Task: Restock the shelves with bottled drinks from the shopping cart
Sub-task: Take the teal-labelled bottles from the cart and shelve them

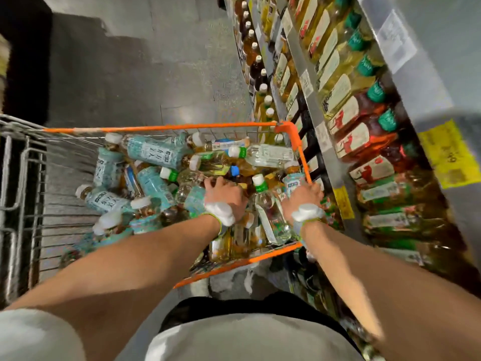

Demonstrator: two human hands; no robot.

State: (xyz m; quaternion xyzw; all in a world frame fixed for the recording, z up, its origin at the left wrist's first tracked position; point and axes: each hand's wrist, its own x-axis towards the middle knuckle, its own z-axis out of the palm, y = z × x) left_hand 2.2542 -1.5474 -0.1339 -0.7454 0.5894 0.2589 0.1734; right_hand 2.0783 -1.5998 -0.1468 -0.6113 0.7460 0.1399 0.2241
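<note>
A wire shopping cart with an orange rim point(161, 128) stands in front of me, piled with several bottled drinks: teal-labelled ones point(153, 149), clear ones with green-banded caps point(265, 155) and amber ones. Both my hands reach down into the pile. My left hand point(226, 192) curls over bottles near the cart's middle; what it grips is hidden beneath it. My right hand point(303, 198) grips a teal-labelled bottle point(293, 180) close to the cart's right rim. The shelves point(309, 100) on the right hold rows of amber and red-brown bottles.
A second grey wire cart point(18, 183) stands at the left. The shelves run along the right edge with yellow price tags point(447, 155). Grey tiled floor point(135, 74) lies beyond the cart. My legs and shoes show below the cart's near rim.
</note>
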